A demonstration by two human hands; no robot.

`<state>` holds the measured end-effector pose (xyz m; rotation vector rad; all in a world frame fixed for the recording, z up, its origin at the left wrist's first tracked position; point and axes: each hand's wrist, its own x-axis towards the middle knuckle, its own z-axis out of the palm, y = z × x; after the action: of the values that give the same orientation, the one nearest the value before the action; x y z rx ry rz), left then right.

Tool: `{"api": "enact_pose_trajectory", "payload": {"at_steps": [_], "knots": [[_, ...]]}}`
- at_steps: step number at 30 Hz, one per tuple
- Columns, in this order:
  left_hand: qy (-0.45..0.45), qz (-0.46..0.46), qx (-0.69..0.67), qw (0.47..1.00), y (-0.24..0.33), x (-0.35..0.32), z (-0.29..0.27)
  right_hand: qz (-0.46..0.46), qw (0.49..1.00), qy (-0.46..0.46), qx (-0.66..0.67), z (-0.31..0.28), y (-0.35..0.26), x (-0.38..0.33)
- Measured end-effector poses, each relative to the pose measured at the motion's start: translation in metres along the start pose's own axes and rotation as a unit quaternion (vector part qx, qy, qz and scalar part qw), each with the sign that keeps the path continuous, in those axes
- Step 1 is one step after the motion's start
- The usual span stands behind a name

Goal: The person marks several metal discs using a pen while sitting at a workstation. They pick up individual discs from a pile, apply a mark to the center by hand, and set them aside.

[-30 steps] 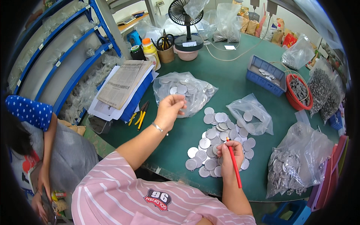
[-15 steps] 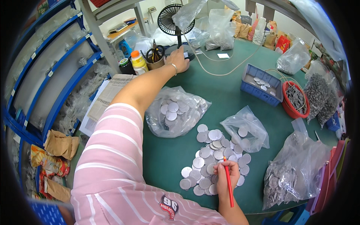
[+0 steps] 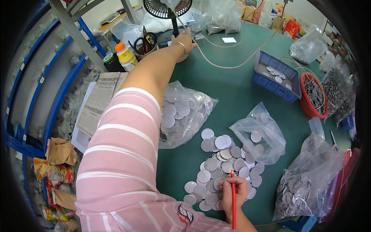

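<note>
Pencil clasped between its fingers, the right hand sits over loose grey discs on a green table, head view; at a black fan, the left hand meets the base, its grip impossible to tell.

Left hand stretches far forward, right hand curls

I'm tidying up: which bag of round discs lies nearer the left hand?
The clear bag upper left of the loose discs, partly hidden by the left arm; the other disc bag lies farther right.
</note>
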<state>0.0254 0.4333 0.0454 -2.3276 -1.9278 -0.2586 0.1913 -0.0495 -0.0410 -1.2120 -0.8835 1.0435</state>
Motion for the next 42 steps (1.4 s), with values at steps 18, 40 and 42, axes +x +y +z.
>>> {"api": "enact_pose_trajectory", "payload": {"at_steps": [18, 40, 42], "knots": [[0.071, 0.057, 0.023, 0.996, -0.026, -0.002, 0.018, -0.036, 0.999, -0.010, -0.025, 0.000, 0.007, 0.002], [0.090, 0.050, 0.007, 0.995, -0.032, 0.004, 0.031, -0.047, 0.998, -0.016, -0.045, -0.001, 0.007, 0.002], [0.086, 0.054, 0.001, 0.995, -0.029, 0.003, 0.029, -0.050, 0.998, -0.014, -0.045, -0.001, 0.008, 0.002]]}}
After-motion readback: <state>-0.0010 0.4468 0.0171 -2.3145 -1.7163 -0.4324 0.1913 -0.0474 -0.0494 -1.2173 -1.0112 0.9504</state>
